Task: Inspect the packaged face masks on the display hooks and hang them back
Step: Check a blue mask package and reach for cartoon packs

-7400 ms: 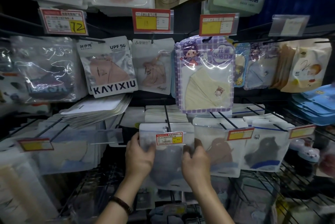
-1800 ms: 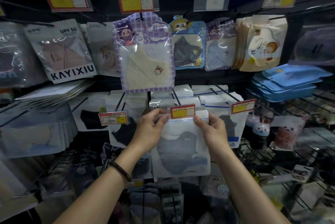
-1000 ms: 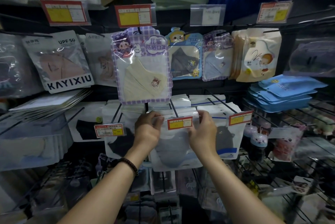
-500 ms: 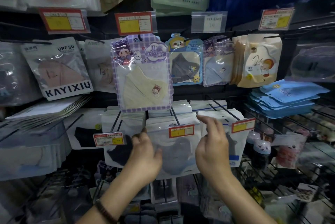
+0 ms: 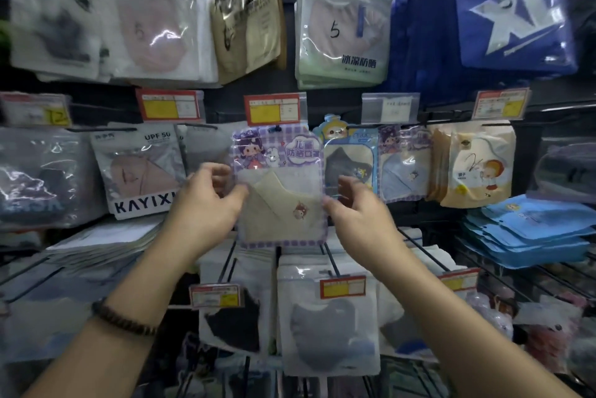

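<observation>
Left hand [image 5: 206, 204], right hand [image 5: 358, 217] moved from grey pack [image 5: 329, 323] to purple-checked pack [image 5: 280, 204].

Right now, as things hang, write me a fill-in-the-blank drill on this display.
The left hand and right hand pinch the ____ checked pack.
The beaded bracelet is on the ____ wrist.
The grey mask pack hangs ____ it.
The green pack bears a handwritten ____.
Missing: purple; left; below; 5.
</observation>
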Demonstrator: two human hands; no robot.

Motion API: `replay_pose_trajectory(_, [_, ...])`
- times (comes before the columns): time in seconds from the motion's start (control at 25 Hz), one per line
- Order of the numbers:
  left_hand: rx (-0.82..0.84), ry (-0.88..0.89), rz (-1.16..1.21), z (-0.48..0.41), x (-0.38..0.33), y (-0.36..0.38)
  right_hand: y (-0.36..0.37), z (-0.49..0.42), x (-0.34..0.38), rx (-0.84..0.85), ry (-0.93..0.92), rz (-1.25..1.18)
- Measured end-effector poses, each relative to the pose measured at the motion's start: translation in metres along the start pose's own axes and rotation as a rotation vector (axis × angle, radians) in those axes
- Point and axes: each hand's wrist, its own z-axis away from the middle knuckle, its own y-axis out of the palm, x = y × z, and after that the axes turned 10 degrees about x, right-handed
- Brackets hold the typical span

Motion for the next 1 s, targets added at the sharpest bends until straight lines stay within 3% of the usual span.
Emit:
replay_pose_trajectory(0.36, [0.039, -0.002, 0.234, -0.032, 0.014, 0.028, 0.025, -0.021, 0.037, 0.051, 0.053, -0.079])
replay_pose_trajectory(0.68, [-0.058, 0.059, -0.071, -0.014, 0.009, 0.024, 0.038, -0.013, 0.044, -0.013, 0.058, 0.029])
replay_pose_trajectory(0.8, [-0.091, 0.105, -0.088, -0.004, 0.004, 0.019, 0.042, -0.008, 0.043, -0.121, 0.008, 0.033])
replay_pose_trajectory(0.92, [-0.228, 0.237, -0.131, 0.002, 0.003, 0.01, 0.044, 0.001, 0.045, -0.326, -0.125, -0.048])
replay_pose_trajectory(1.0, [-0.213, 0.236, -0.049, 0.006, 0.003, 0.004, 0.045, 0.007, 0.046, -0.385, -0.196, -0.148])
